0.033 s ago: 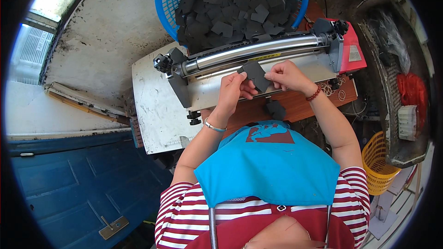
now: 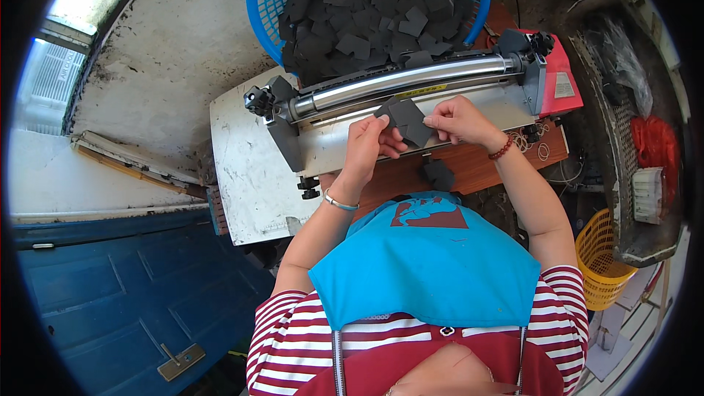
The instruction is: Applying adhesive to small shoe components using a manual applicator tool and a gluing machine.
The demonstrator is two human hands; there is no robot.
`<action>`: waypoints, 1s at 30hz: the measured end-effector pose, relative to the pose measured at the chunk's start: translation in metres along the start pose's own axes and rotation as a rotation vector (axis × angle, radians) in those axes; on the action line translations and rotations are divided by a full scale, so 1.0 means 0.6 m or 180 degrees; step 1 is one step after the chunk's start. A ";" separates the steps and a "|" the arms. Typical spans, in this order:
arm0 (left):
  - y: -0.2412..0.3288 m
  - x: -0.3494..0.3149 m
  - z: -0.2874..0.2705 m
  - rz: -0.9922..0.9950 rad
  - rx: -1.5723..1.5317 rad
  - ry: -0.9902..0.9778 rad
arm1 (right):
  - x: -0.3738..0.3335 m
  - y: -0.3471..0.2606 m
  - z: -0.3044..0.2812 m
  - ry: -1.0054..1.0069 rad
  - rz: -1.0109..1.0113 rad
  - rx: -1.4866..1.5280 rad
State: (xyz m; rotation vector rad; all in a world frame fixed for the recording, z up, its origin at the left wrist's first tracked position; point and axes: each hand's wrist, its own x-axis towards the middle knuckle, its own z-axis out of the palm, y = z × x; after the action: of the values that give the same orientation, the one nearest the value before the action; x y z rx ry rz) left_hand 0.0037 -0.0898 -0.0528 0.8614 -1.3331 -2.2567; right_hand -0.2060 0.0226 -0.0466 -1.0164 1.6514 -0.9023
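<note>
Two flat dark grey sheet pieces (image 2: 408, 119), partly overlapping, are held in front of me over the metal bed of a roller machine (image 2: 411, 84). My left hand (image 2: 372, 141) pinches their left edge between thumb and fingers. At the right edge, the thumb and fingertips of my right hand (image 2: 460, 122) are closed on the pieces. Behind the roller, a blue plastic basket (image 2: 262, 11) is heaped with many similar dark pieces (image 2: 359, 15). Another dark piece (image 2: 438, 174) lies on the wooden tabletop near my apron.
A white panel (image 2: 253, 176) lies left of the machine, whose right end has a red housing (image 2: 562, 81). Pale rings (image 2: 543, 151) lie on the brown wooden tabletop (image 2: 381, 183). At right are a yellow basket (image 2: 603, 264) and a dark trough (image 2: 636, 246). A blue door (image 2: 132, 286) is at left.
The dark pieces have shifted slightly against each other in my fingers, so more of a second piece shows. My arms have hardly moved.
</note>
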 end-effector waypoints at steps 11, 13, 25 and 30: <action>-0.004 0.000 0.005 -0.0065 0.0315 0.0021 | 0.013 -0.013 -0.004 0.0582 0.0149 -0.0281; -0.002 0.000 0.012 -0.0075 0.0253 -0.0026 | 0.006 -0.013 0.011 0.0297 0.0146 -0.0148; -0.068 -0.060 0.015 -0.0941 0.1040 -0.1199 | 0.023 0.026 -0.009 0.1804 -0.0345 -0.2560; -0.152 -0.048 -0.005 -0.0490 0.2208 -0.1531 | -0.052 0.037 0.023 0.1546 -0.0937 -0.2026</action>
State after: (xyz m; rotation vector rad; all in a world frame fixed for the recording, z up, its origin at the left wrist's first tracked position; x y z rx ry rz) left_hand 0.0258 -0.0307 -0.1251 0.6413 -2.4295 -2.2056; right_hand -0.1914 0.0582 -0.0600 -1.5915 2.3231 -0.8723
